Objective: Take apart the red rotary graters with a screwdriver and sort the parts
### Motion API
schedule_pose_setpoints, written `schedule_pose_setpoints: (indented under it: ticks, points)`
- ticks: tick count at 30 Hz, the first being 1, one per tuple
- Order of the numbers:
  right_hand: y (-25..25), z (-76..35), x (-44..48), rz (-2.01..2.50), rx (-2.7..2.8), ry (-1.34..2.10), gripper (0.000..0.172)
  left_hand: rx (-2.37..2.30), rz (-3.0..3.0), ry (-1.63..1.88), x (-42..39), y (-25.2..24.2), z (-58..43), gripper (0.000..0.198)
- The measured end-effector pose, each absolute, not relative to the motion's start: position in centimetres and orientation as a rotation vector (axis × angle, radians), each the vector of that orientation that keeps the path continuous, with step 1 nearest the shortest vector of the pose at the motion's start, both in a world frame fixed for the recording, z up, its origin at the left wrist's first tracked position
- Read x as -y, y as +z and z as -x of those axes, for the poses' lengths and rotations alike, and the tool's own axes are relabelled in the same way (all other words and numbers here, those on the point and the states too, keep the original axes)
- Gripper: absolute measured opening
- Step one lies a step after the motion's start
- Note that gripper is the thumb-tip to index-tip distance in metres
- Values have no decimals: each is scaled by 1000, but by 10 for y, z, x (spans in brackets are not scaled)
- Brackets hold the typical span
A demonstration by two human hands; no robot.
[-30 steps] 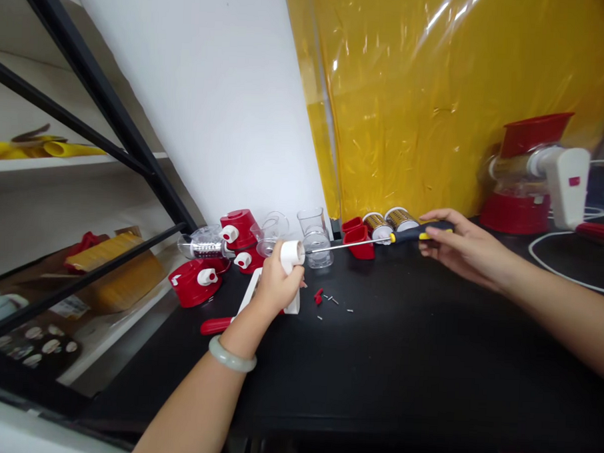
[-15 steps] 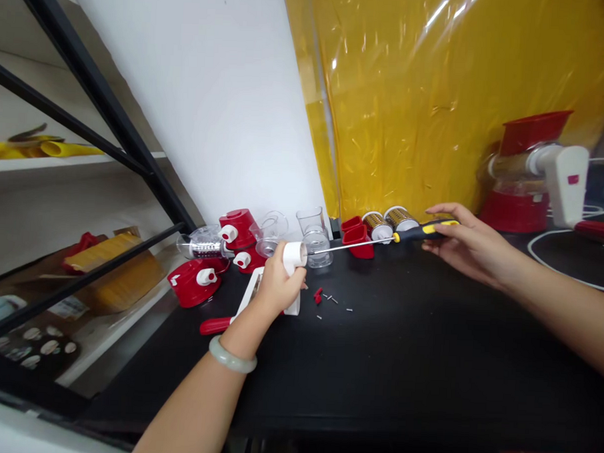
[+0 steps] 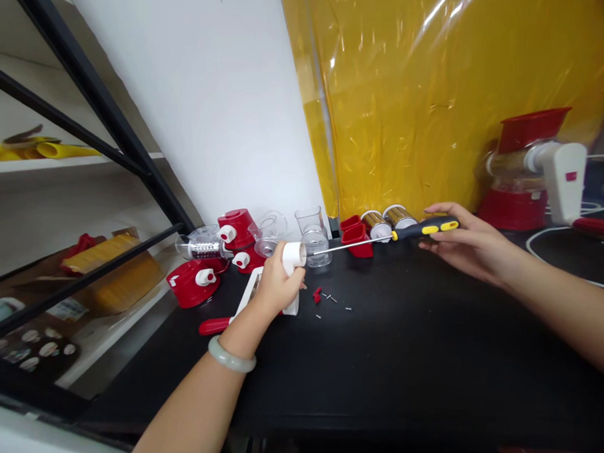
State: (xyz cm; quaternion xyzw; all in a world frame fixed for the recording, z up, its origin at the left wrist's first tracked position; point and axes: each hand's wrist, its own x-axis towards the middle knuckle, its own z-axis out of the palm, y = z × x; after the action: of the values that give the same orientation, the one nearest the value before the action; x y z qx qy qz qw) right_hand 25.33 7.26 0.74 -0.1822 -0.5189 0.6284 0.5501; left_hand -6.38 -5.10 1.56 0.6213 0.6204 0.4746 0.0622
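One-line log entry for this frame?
left hand: grips white plastic crank part | right hand: holds black-and-yellow screwdriver, tip at part's round end

We record a plain white painted wall [image 3: 222,103] across the rear left. Beside it, meeting it at the corner, hangs a glossy translucent yellow plastic sheet [image 3: 438,92]; it is creased and carries bright streaks of reflected light near its top. Below both runs a matte black tabletop [image 3: 401,364]. At far left we note a black metal rack frame [image 3: 102,104] with slanting bars; behind it sits a pale shelf board [image 3: 44,165]; the lighting is even and bright throughout.
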Motion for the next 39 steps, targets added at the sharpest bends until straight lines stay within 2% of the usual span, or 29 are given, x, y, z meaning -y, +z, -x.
schedule_pose_setpoints:
  ticks: [1, 3, 6, 7, 10, 14, 18, 23, 28, 35, 39]
  points:
    - [8, -253, -72, 415, 1225, 1525, 32, -1867, -1879, 1435, 51, 15, 64, 27]
    - [8, -253, -73, 465, 1236, 1542, 18, -1844, -1877, 1444, 51, 15, 63, 26]
    - [4, -250, -78, 653, 1304, 1428, 36, -1839, -1873, 1433, 51, 15, 64, 26]
    - [3, -250, -79, 677, 1321, 1383, 37, -1845, -1875, 1422, 51, 15, 65, 25]
    - [3, -250, -79, 577, 1272, 1374, 26, -1860, -1890, 1397, 51, 14, 65, 26]
    - [7, -252, -71, 427, 1224, 1494, 38, -1887, -1935, 1348, 52, 14, 63, 25]
    - [4, -245, -67, 477, 1315, 1415, 19, -1931, -2050, 1280, 54, 16, 57, 27]
    - [-11, -236, -78, 560, 1287, 1152, 23, -2022, -2120, 1199, 53, 19, 54, 24]
    - [-17, -237, -89, 584, 1238, 1137, 21, -2056, -2074, 1230, 50, 18, 59, 24]
    - [-5, -248, -94, 694, 995, 1120, 11, -1780, -1866, 1409, 51, 16, 59, 29]
    - [10, -250, -82, 579, 913, 1030, 9, -1515, -1867, 1535, 56, 16, 57, 27]
